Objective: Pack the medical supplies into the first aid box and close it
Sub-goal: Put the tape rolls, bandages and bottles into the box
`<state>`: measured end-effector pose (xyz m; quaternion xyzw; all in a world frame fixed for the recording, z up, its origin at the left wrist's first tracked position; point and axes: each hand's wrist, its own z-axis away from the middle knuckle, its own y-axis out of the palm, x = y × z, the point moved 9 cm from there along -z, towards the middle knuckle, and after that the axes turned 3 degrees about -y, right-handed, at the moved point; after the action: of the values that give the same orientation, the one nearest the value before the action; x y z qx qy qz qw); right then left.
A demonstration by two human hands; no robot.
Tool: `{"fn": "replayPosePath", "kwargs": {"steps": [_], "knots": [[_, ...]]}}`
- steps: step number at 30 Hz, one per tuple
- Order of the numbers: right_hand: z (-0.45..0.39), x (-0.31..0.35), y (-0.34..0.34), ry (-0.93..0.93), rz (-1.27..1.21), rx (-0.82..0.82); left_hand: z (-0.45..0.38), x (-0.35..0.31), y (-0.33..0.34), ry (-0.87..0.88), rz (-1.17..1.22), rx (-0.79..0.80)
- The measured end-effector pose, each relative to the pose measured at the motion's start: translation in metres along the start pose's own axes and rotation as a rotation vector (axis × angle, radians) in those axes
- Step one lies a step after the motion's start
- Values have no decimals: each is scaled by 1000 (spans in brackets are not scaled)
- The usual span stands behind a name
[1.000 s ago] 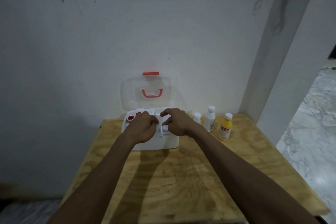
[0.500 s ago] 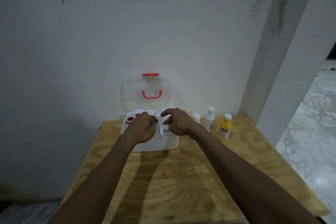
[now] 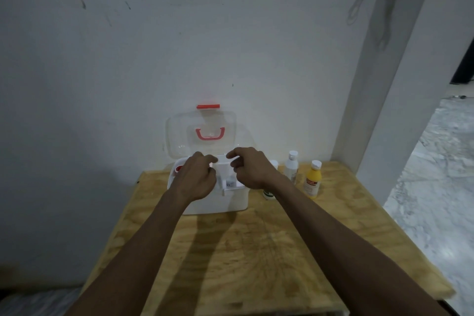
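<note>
The white first aid box [image 3: 218,202] stands at the back of the table, its clear lid [image 3: 177,136] open against the wall, with a red handle and latch. Both my hands are over its white inner tray [image 3: 223,170]. My left hand [image 3: 196,178] is curled on the tray's middle piece from the left. My right hand [image 3: 250,169] pinches it from the right, index finger raised. A red-capped item [image 3: 178,169] lies in the tray's left part. Right of the box stand a white bottle [image 3: 291,169] and a yellow bottle [image 3: 313,183].
A small white-capped bottle [image 3: 274,163] shows behind my right wrist, and a small white and green item [image 3: 268,194] lies under it. The plywood table [image 3: 243,251] ends at a white wall behind and a pillar [image 3: 379,84] at the right; marble floor lies beyond.
Both hands stay at the tray. My fingers have parted slightly, so more of the white middle piece shows between them. The bottles have not moved.
</note>
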<state>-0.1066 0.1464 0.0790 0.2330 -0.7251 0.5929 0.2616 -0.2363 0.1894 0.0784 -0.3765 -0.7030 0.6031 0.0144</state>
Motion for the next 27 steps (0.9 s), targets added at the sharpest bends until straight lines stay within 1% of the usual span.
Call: {"fn": "replayPosePath", "kwargs": {"steps": [3, 6, 9, 14, 17, 19, 21, 23, 25, 27], "knots": [[19, -1, -35, -49, -48, -235, 4, -17, -9, 31, 73, -116], [41, -19, -71, -43, -74, -422, 8, -38, -8, 44, 127, -169], [56, -52, -95, 30, -46, -524, 9, -58, 0, 90, 137, -185], [76, -97, -118, 133, 12, -652, 6, -88, 28, 163, 118, -135], [80, -118, -122, 181, 64, -674, -3, -106, 47, 174, 113, -104], [77, -134, -118, 235, 93, -604, -10, -117, 61, 155, 145, -54], [73, -146, -110, 270, 88, -513, -18, -123, 79, 83, 158, 24], [72, -153, -103, 277, 74, -472, -24, -126, 95, 2, 135, 86], [72, -158, -100, 276, 76, -486, -28, -129, 106, -34, 103, 104], [74, -162, -100, 280, 60, -529, -29, -128, 109, -66, 92, 81]]}}
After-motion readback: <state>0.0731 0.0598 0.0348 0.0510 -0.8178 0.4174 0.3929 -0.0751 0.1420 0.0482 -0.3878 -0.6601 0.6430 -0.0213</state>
